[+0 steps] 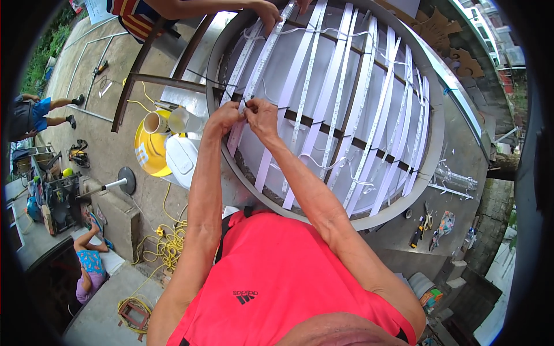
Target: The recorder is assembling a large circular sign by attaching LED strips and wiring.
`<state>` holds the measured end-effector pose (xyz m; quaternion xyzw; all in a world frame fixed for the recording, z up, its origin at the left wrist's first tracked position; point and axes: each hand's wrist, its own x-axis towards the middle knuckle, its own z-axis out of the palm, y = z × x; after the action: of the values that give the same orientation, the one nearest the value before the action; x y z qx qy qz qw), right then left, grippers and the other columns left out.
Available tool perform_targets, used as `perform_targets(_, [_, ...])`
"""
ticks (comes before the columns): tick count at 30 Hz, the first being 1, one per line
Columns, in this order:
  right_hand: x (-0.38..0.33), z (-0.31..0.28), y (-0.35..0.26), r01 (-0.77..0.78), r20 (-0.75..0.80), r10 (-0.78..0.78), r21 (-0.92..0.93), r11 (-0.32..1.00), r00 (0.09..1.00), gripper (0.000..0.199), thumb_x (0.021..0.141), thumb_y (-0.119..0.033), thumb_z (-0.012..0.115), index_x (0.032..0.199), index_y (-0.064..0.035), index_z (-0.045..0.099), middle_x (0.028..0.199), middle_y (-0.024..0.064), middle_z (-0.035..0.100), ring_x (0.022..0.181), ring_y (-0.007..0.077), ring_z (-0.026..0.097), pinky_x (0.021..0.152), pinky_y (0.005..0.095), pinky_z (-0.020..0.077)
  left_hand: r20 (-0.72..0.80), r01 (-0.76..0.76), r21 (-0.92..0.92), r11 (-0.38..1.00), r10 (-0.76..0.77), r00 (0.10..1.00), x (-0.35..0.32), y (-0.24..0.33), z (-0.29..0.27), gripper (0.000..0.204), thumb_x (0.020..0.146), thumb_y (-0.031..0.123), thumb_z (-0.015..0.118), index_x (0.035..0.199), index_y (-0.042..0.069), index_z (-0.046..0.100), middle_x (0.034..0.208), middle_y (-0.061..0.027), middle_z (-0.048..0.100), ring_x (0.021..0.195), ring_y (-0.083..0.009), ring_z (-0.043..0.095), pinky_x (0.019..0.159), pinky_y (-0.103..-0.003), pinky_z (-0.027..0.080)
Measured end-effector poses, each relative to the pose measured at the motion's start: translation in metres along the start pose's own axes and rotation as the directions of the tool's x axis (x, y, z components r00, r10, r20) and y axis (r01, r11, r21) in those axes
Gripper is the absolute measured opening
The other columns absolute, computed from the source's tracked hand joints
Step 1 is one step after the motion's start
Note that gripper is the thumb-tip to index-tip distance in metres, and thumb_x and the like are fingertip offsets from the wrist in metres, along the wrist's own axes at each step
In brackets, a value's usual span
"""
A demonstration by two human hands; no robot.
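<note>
A large round metal frame (232, 164) holds several white LED light strips (318, 109) laid side by side across dark metal crossbars (360, 142). At its left side, my left hand (227, 117) is closed in a pinch beside one strip. My right hand (263, 118) meets it there, thumb and fingers pinched together. Between the fingertips is a thin black strand that looks like a cable tie (244, 99), mostly hidden by the fingers. White wires (334, 164) loop between the strips.
Another person's hand (268, 14) touches a strip at the far rim. Left of the frame stand a yellow disc (145, 155), a cup (154, 123) and a white container (181, 157). Yellow cable (173, 245) lies below. Pliers (427, 219) and a cutter knife (416, 236) lie at right.
</note>
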<state>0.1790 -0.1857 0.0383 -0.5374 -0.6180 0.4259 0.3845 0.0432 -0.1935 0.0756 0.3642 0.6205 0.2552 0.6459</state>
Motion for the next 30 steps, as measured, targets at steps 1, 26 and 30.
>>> perform_targets(1, [-0.002, -0.002, -0.003, 0.012, -0.005, -0.012, -0.001, 1.000, 1.000, 0.022, 0.070, -0.011, 0.069, 0.087, 0.0021, 0.068, 0.079, 0.0190, 0.067, 0.074, 0.0333, 0.066, 0.069, 0.0396, 0.0510, -0.002, -0.012, 0.002, 1.000, 0.012, 1.000, -0.002, -0.001, -0.001, 0.028, 0.076, 0.001, 0.059, 0.103, -0.004, 0.064, 0.090, -0.0095, 0.064, 0.079, -0.0168, 0.060, 0.068, -0.029, 0.046])
perform_targets(26, [0.006, -0.003, 0.000, 0.084, 0.022, -0.083, -0.072, 0.994, 0.996, 0.017, 0.078, -0.010, 0.067, 0.087, 0.0046, 0.067, 0.068, 0.0130, 0.066, 0.056, 0.0171, 0.063, 0.054, 0.0299, 0.0508, -0.008, 0.016, 0.019, 1.000, -0.016, 1.000, 0.005, -0.001, -0.002, 0.027, 0.081, 0.007, 0.059, 0.105, -0.005, 0.063, 0.089, -0.0106, 0.064, 0.078, -0.0183, 0.060, 0.066, -0.030, 0.047])
perform_targets(30, [0.003, -0.008, -0.016, 0.137, 0.023, -0.135, -0.140, 0.981, 0.991, 0.016, 0.080, -0.012, 0.066, 0.088, 0.0025, 0.068, 0.075, 0.0159, 0.063, 0.064, 0.0255, 0.064, 0.062, 0.0343, 0.0511, -0.071, 0.033, 0.051, 0.998, -0.030, 0.997, 0.008, -0.010, -0.003, 0.026, 0.081, 0.007, 0.058, 0.104, -0.005, 0.063, 0.089, -0.0113, 0.064, 0.078, -0.0187, 0.061, 0.068, -0.031, 0.048])
